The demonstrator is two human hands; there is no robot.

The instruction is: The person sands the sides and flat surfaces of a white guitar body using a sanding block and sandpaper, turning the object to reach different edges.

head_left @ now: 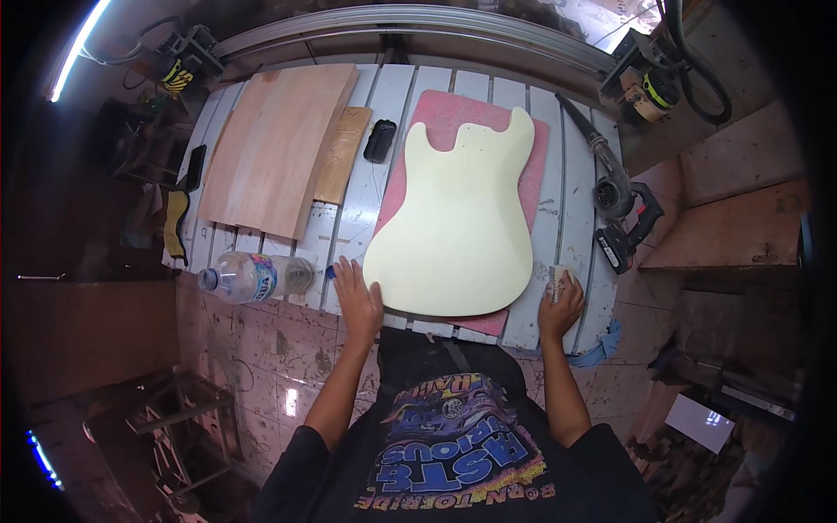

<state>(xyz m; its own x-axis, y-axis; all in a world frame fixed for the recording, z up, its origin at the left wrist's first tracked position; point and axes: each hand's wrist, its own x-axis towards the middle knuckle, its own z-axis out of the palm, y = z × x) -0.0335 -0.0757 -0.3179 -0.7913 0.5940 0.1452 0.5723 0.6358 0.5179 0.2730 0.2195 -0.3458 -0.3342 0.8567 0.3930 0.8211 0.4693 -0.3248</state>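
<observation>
A cream-white guitar body point(447, 227) lies flat on a pink pad point(443, 107) in the middle of the slatted white table point(397, 91). My left hand point(357, 305) rests at the body's lower left corner with its fingers apart, beside a small blue item point(331, 272). My right hand point(562, 309) is at the table's near right, off the body's edge, closed around a small light block point(559, 278). An empty clear plastic bottle point(240, 277) lies on its side left of my left hand.
Boards point(270, 148), a black case point(378, 141) and a phone point(194, 167) lie left; a cordless blower point(610, 192) lies right. A blue cloth point(602, 340) hangs at the near right edge. Rail-mounted machines point(645, 91) and a metal rail point(410, 28) run along the back.
</observation>
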